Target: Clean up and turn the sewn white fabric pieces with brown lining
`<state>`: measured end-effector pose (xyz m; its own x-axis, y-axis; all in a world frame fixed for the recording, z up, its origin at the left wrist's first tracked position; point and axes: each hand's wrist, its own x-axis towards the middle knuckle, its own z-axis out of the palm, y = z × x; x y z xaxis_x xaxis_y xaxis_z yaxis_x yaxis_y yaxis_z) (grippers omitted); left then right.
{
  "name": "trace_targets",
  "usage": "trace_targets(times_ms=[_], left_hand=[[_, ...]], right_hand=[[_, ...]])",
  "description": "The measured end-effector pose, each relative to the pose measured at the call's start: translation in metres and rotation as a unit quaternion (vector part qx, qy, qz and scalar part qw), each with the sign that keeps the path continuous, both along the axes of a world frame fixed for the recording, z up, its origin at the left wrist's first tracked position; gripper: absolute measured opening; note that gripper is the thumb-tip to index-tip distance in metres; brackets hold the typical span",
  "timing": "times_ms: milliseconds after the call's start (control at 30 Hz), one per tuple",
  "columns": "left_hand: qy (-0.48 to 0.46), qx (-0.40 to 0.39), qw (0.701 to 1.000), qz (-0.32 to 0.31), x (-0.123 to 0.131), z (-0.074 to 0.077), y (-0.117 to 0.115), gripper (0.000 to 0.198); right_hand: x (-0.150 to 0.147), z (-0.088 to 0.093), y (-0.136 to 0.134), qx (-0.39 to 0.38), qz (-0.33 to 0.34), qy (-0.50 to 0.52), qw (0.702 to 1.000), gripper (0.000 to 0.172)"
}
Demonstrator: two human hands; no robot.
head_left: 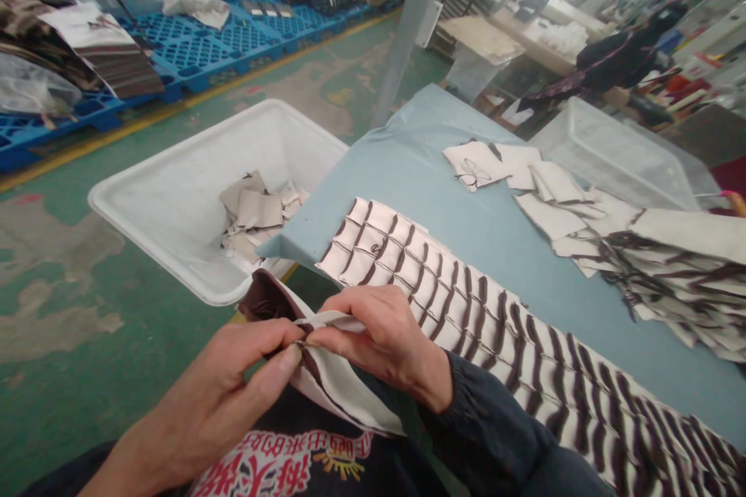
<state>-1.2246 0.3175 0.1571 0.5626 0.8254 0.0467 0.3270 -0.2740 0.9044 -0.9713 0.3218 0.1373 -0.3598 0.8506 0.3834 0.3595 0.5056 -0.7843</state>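
Observation:
A small cream fabric pouch (346, 388) with a dark brown inside is held in front of my body. My left hand (224, 377) pinches its edge between thumb and fingers. Close against it, my right hand (388, 338) pinches the same edge from the other side, a cream flap standing up between its fingers. The fingertips hide the exact spot they grip. Right of my hands, overlapping rows of similar cream and brown pouches (443, 279) lie along the table (402, 163).
A white plastic tub (169, 202) holding several beige pieces stands on the floor at left. Loose cream pouches (553, 202) and a heaped pile (681, 287) lie at the table's right, near a clear bin (623, 155). A metal post (408, 39) rises behind the table; blue pallets (245, 31) lie beyond.

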Motion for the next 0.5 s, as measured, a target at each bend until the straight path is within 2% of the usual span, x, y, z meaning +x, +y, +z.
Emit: trace_targets(times_ms=[100, 267, 433, 500], left_hand=[[-0.001, -0.007, 1.000, -0.014, -0.002, -0.001, 0.003, 0.047], [-0.005, -0.013, 1.000, -0.020, -0.005, -0.005, 0.007, 0.045], [-0.007, -0.026, 0.999, -0.031, -0.005, -0.008, 0.007, 0.047], [-0.021, -0.025, 0.999, -0.027, -0.006, -0.013, 0.006, 0.047]], right_hand=[[-0.001, -0.003, 0.001, -0.026, 0.025, -0.001, 0.999, 0.046], [-0.001, -0.003, 0.003, -0.015, 0.076, -0.016, 0.997, 0.027], [-0.004, -0.001, 0.007, 0.015, 0.075, -0.094, 0.993, 0.019], [-0.006, 0.000, 0.010, 0.024, 0.081, -0.090, 0.992, 0.018]])
